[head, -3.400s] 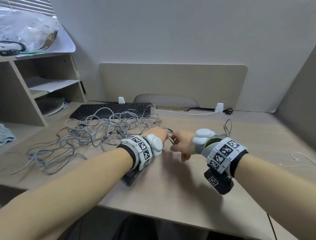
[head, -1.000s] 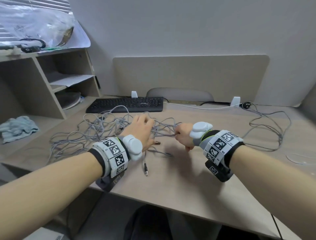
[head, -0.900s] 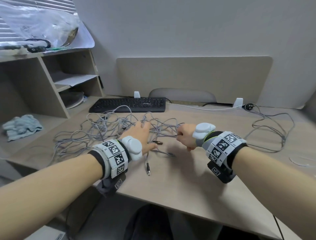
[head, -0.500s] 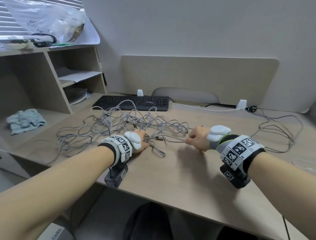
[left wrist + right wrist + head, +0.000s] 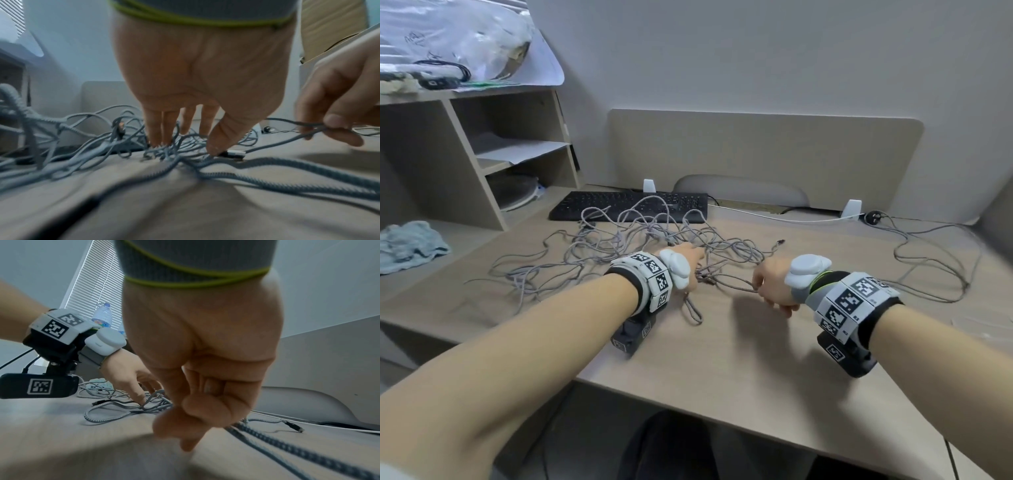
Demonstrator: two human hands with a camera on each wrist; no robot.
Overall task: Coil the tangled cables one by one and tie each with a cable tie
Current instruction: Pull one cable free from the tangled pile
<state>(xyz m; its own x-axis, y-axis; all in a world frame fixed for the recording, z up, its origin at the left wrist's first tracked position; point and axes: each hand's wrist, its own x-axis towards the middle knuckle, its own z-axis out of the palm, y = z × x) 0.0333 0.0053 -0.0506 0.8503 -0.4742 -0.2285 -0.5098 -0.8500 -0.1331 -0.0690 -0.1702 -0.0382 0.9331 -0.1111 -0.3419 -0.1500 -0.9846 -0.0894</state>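
Observation:
A tangle of grey braided cables (image 5: 640, 240) is spread over the desk (image 5: 739, 359) in front of the keyboard. My left hand (image 5: 695, 262) presses down on the tangle's near edge with straight fingers (image 5: 162, 129); its thumb lies by a metal connector (image 5: 234, 154). My right hand (image 5: 760, 287) sits to the right, fingers curled, pinching a doubled cable strand (image 5: 287, 139) that runs taut from the tangle. From the right wrist view, that hand (image 5: 195, 418) is closed round the strand (image 5: 277, 447), and a left fingertip (image 5: 141, 400) pins the cables. No cable tie is visible.
A black keyboard (image 5: 630, 205) lies behind the tangle, below a beige divider panel (image 5: 756, 150). A wooden shelf unit (image 5: 448, 154) and a blue cloth (image 5: 410, 245) stand left. A loose grey cable (image 5: 935, 267) loops at the right; a white cord (image 5: 774, 216) runs along the back.
My left hand came down from resting flat on the tangle to pinning its near edge. My right hand drew its strand slightly rightward, away from the tangle.

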